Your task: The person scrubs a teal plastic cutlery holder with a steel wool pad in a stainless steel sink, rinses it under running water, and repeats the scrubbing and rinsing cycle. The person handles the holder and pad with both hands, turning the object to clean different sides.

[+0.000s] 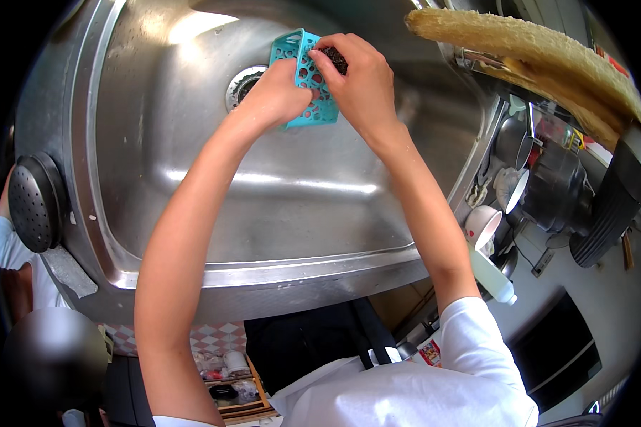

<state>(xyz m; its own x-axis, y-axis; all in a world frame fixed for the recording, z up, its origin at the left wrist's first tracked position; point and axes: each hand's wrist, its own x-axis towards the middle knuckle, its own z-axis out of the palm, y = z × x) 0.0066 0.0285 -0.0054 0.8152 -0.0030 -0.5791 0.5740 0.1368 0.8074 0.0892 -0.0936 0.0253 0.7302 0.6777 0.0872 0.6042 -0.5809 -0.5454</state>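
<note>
A turquoise plastic basket [320, 109] with round holes in its walls is tilted over the steel sink [278, 224]. My left hand [278, 93] grips it by the near wall, the thumb tip showing low on the holed side. In my right hand [366, 77] is a dark scouring pad [335, 61], held between thumb and fingers against or very close to the basket's right side. The fingers partly cover the pad, so its full shape is hidden. Just left of the basket is the sink drain [240, 88], partly behind my left hand.
A fuzzy yellow-brown roll [523, 45] juts in at upper right. Bowls [482, 227] and a pale bottle [491, 275] stand along the right side. A dark perforated disc [29, 203] sits on the left rim. Another person's white sleeve [8, 243] shows at far left.
</note>
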